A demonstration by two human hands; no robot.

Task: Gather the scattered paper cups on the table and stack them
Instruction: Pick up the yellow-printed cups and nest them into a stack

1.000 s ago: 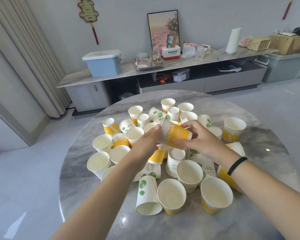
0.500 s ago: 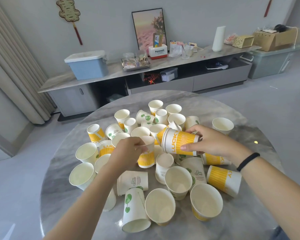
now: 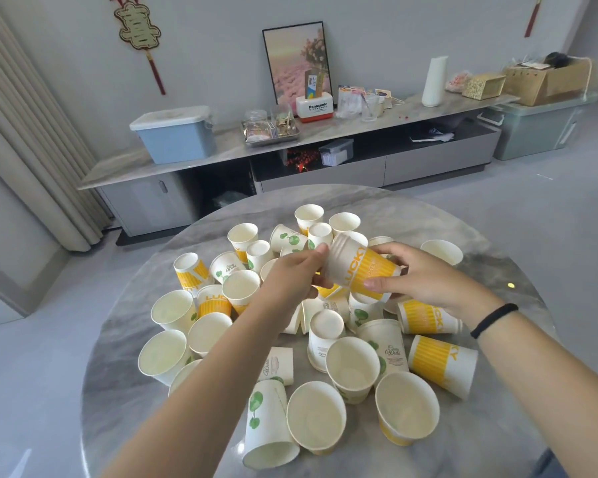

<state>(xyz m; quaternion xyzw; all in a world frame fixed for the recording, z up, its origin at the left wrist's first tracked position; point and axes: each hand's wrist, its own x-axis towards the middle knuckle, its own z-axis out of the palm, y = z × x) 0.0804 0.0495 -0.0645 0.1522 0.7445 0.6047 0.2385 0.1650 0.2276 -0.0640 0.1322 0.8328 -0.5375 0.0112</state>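
Many white paper cups with yellow bands or green leaves lie scattered, upright and on their sides, on the round marble table (image 3: 118,391). Above the pile, my right hand (image 3: 425,281) grips a nested stack of yellow "LUCKY" cups (image 3: 359,267), held sideways with its base pointing up and left. My left hand (image 3: 290,277) is at the stack's base end, thumb against it, fingers curled round a yellow cup (image 3: 327,292) that is mostly hidden under the stack. Near me stand an open upright cup (image 3: 315,419) and a green-leaf cup on its side (image 3: 266,422).
Beyond the table runs a long low sideboard (image 3: 325,132) with a blue lidded box (image 3: 175,136), a tray of jars, a Panasonic box (image 3: 315,106) and a framed picture. A curtain (image 3: 32,132) hangs at the left. Grey floor surrounds the table.
My left hand took a yellow cup from the pile and lifted it to the stack's base end. The stack in my right hand has tilted, base now up and left.
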